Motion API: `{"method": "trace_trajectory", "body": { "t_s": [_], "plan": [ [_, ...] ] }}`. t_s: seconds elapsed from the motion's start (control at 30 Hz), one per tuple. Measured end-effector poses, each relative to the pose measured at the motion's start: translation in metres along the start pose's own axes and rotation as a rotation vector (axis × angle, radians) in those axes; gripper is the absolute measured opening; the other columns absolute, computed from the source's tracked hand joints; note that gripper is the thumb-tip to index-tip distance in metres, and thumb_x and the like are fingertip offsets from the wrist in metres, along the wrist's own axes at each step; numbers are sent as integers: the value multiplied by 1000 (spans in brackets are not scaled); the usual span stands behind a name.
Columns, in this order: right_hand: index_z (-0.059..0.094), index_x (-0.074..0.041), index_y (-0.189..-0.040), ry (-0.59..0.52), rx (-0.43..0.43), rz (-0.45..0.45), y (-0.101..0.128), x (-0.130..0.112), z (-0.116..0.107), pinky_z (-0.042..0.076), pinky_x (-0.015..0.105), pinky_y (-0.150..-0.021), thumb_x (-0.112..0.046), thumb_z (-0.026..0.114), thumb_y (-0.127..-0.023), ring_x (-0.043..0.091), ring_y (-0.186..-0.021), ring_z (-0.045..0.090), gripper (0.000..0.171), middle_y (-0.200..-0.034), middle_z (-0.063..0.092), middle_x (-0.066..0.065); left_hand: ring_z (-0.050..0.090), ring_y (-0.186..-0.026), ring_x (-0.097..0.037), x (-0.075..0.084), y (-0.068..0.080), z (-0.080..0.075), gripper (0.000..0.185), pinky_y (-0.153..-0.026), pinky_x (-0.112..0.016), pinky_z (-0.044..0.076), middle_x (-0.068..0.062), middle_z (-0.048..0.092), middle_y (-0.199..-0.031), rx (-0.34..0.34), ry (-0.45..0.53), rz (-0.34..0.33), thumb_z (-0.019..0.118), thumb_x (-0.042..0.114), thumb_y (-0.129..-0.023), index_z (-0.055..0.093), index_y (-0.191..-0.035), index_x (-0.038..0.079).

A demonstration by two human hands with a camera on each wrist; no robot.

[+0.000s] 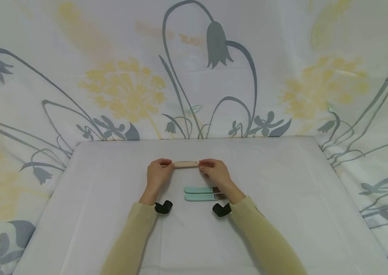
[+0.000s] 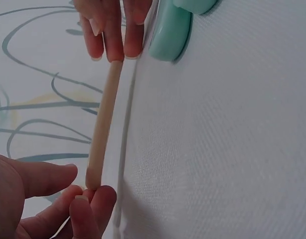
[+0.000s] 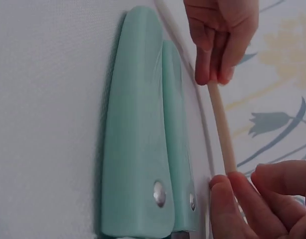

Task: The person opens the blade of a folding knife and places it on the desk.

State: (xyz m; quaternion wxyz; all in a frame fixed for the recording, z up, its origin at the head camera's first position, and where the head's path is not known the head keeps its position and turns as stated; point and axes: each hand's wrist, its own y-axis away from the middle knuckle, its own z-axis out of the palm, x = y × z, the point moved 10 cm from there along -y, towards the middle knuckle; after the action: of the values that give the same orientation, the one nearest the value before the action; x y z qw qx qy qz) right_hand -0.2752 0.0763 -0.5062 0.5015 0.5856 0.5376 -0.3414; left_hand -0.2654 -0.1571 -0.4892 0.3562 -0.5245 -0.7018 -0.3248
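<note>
Slim, pale wooden stick (image 1: 185,164), flat and level above the table (image 1: 283,183); left hand (image 1: 157,175) and right hand (image 1: 216,172) pinched its ends.

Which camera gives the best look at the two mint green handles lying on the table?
The right wrist view: the two mint green plastic handles fill the frame side by side, metal rivets visible. The head view shows them small, partly behind the right hand. The left wrist view catches only their rounded ends at the top edge.
</note>
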Motion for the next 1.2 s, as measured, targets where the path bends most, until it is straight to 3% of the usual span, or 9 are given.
{"method": "trace_trajectory", "body": {
  "t_s": [0.23, 0.6, 0.9, 1.2],
  "plan": [
    [70, 2, -113, -170, 17, 22, 4, 6, -8, 56, 28, -76, -5, 69, -93, 20, -92, 70, 21, -104, 72, 13, 71, -91, -26, 6, -1, 3, 20, -81, -41, 53, -9, 74, -99, 44, 54, 48, 77, 16, -85, 75, -102, 5],
    [64, 2, -114, -210, 40, 37, 8, 6, -19, 56, 28, -77, -8, 73, -91, 21, -94, 69, 27, -107, 67, 15, 71, -90, -24, 13, 4, 7, 20, -72, -31, 54, -8, 73, -99, -11, 163, 66, 79, 11, -83, 74, -101, 4],
    [70, -3, -113, -52, 11, -5, 21, -5, -22, 56, 29, -71, -10, 75, -89, 24, -87, 65, 25, -103, 69, 10, 69, -90, -20, 16, 18, 13, 21, -64, -28, 49, -7, 71, -104, -121, 246, 47, 78, 11, -85, 72, -105, 7],
    [70, -1, -111, -7, -29, -71, 37, -14, -27, 57, 31, -73, -10, 76, -89, 34, -92, 67, 25, -101, 70, 11, 68, -88, -19, 16, 30, 25, 25, -74, -35, 49, -6, 71, -104, -291, 326, 20, 77, 12, -85, 73, -110, 7]
  ]
}}
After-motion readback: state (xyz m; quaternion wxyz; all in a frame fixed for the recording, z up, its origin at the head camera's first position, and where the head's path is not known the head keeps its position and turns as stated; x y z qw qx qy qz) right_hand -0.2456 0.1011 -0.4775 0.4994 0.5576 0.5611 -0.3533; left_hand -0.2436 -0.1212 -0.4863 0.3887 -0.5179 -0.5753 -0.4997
